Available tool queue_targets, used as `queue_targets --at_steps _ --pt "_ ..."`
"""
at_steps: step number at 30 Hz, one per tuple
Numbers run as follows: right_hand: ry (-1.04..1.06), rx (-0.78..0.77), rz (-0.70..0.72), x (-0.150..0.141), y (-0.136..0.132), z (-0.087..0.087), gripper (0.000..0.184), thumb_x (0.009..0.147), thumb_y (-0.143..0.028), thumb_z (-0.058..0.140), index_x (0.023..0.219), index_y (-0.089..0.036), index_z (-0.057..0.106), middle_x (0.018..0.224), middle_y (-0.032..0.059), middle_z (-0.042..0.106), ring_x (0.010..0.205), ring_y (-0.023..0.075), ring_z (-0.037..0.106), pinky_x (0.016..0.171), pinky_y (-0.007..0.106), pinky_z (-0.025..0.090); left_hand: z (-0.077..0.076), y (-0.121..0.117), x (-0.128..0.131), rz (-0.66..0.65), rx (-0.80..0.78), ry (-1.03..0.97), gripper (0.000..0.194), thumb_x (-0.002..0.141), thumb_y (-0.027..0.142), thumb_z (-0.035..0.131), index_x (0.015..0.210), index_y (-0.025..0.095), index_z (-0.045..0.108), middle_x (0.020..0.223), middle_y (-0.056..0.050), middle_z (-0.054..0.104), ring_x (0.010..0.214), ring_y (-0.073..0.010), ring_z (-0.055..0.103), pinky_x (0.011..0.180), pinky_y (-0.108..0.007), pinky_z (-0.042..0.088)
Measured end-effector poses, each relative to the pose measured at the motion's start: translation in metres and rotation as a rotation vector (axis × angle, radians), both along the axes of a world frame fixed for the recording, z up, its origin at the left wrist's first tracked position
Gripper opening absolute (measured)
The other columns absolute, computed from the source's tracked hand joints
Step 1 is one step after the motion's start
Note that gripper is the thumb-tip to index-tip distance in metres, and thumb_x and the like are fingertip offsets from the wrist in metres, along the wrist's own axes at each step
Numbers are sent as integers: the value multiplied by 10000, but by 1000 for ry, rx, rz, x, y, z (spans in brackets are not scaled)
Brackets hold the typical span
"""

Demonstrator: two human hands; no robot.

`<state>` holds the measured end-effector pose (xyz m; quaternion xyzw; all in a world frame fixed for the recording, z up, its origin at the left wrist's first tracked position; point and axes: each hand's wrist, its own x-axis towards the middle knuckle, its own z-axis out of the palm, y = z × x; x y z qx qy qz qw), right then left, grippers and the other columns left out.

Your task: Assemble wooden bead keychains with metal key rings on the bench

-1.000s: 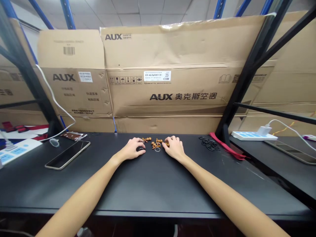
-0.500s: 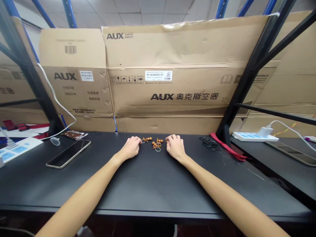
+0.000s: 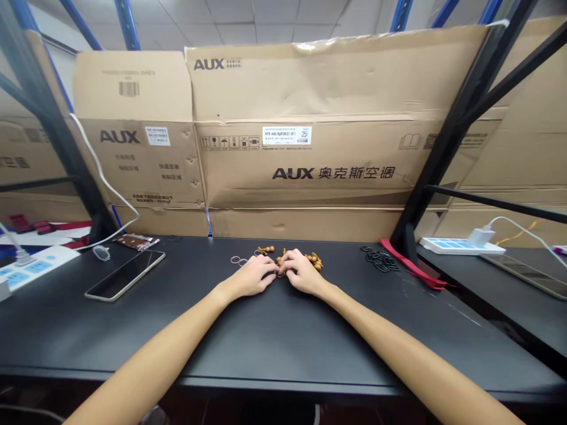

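My left hand [image 3: 256, 276] and my right hand [image 3: 300, 273] meet over the black tabletop, fingers bent and fingertips pinched together. Between the fingertips shows part of a metal key ring [image 3: 279, 274], held from both sides. A small brown gourd-shaped charm [image 3: 279, 260] is just behind the right fingers and partly hidden by them. Beyond the left hand lie more brown charms [image 3: 266, 250] and loose metal rings [image 3: 239, 260]. Several brown charms [image 3: 315, 261] are heaped behind my right hand, which covers part of the heap.
A phone [image 3: 126, 275] and a brown packet [image 3: 136, 241] lie to the left, near a power strip [image 3: 42, 265]. On the right are black oval clips [image 3: 380, 260], a red strap [image 3: 411, 265] and a black rack post [image 3: 443, 159]. Cardboard [image 3: 301, 88] stands along the back.
Both hands have come together and slightly nearer to me, now meeting at one ring. Loose rings show behind the left hand, and a heap of charms shows behind the right.
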<state>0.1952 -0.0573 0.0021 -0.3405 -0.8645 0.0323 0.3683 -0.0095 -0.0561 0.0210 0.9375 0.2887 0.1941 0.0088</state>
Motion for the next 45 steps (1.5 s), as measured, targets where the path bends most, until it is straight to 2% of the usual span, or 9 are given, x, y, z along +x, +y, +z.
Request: queue_targets --at_steps 4,6,10,18,22,25,28,38,45 --pt "-33 23 -93 4 2 -1 480 687 36 429 1025 -211 663 1074 68 599 968 220 453 863 394 413 1 0 1 -26 -28 -44 201 892 231 488 1000 221 657 1038 -35 662 993 -196 576 908 -336 406" --pt "-112 16 -114 7 3 -1 447 728 -13 468 1073 -230 651 1167 67 580 1003 236 435 873 413 401 2 2 0 -36 -53 -70 179 874 230 512 961 217 668 984 -23 684 950 -185 597 897 -316 417" --pt "-178 -14 -125 10 3 0 241 783 -127 529 950 -227 671 1054 65 615 954 234 438 861 406 395 2 6 -4 -34 -106 -122 154 846 234 540 905 216 681 954 -11 701 914 -172 621 880 -290 440" --pt "-164 -81 -104 9 5 -1 160 711 -113 573 844 -194 611 916 48 600 889 213 447 837 364 391 1 10 -8 -8 -100 -137 122 828 291 584 836 195 659 956 -30 684 917 -182 612 884 -309 440" --pt "-142 -87 -80 6 2 0 63 767 -230 617 819 -196 605 893 46 591 877 205 461 844 366 381 -1 9 -4 -37 -81 -109 128 834 318 592 856 200 638 985 -36 648 951 -195 578 882 -326 430" --pt "-132 -74 -74 4 2 0 129 806 -309 609 755 -193 580 852 42 578 839 191 474 826 357 382 -3 10 -1 -34 -82 -88 121 879 252 516 838 192 612 955 -42 636 916 -188 566 846 -318 429" --pt "-133 -70 -70 4 4 -2 125 823 -262 579 727 -187 549 821 40 571 810 180 479 806 341 387 -4 13 -1 -7 -94 -67 134 890 203 475 805 186 578 904 -38 629 883 -186 553 814 -314 425" --pt "-95 -112 -73 1 7 -9 72 867 -194 489 817 -186 541 797 34 575 776 172 485 752 321 400 3 5 -3 24 -90 -70 165 860 334 541 785 188 557 888 -33 592 869 -192 533 789 -316 416" --pt "-85 -166 -83 -3 5 -8 140 905 -187 427 859 -188 559 849 49 597 800 174 498 766 326 406 -2 4 2 57 -41 -27 160 923 260 419 815 187 510 846 -47 571 781 -192 513 727 -317 401"
